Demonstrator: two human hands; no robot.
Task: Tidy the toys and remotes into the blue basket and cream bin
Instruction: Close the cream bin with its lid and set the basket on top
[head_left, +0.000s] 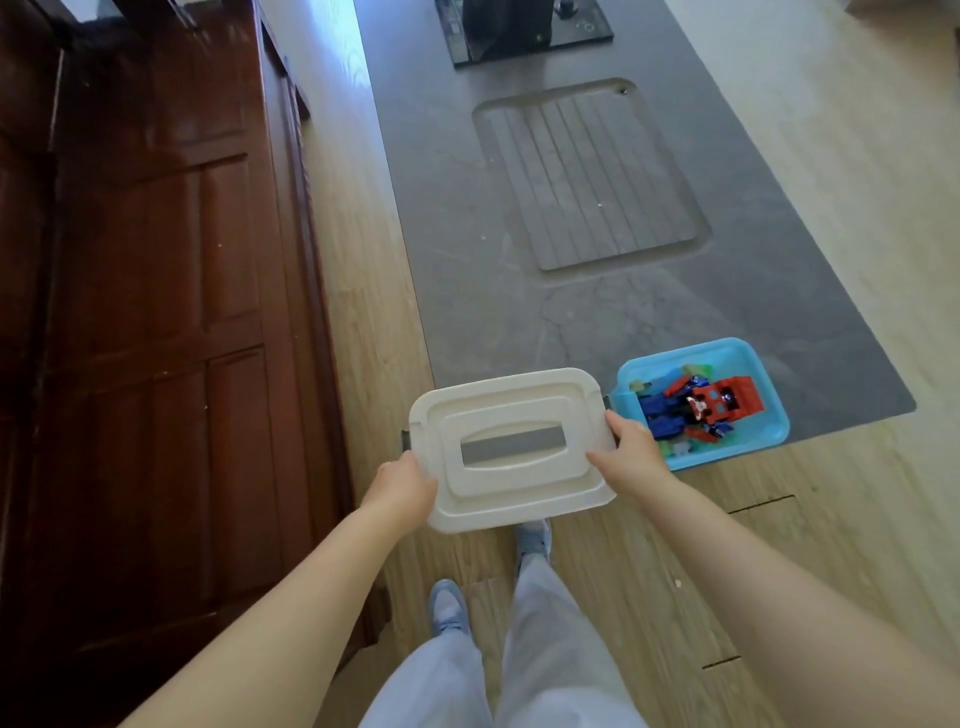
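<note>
I hold the cream bin (511, 449) by its two short sides, lid closed, grey handle strip on top. My left hand (402, 480) grips its left edge and my right hand (631, 449) grips its right edge. The bin hangs in front of me at the near end of the low grey table (519, 312), over its near left corner. The blue basket (769, 387) stands on the table's near right corner, touching or nearly touching the bin. A red and blue robot toy (698, 405) lies in the basket on several smaller coloured pieces. The bin's contents are hidden.
A dark wooden cabinet (156, 312) runs along the left. The table has a recessed slatted panel (587, 176) in its middle and a black glass tray with a dark object (524, 31) at the far end. Wood floor surrounds it; my legs and blue shoes (449, 608) are below.
</note>
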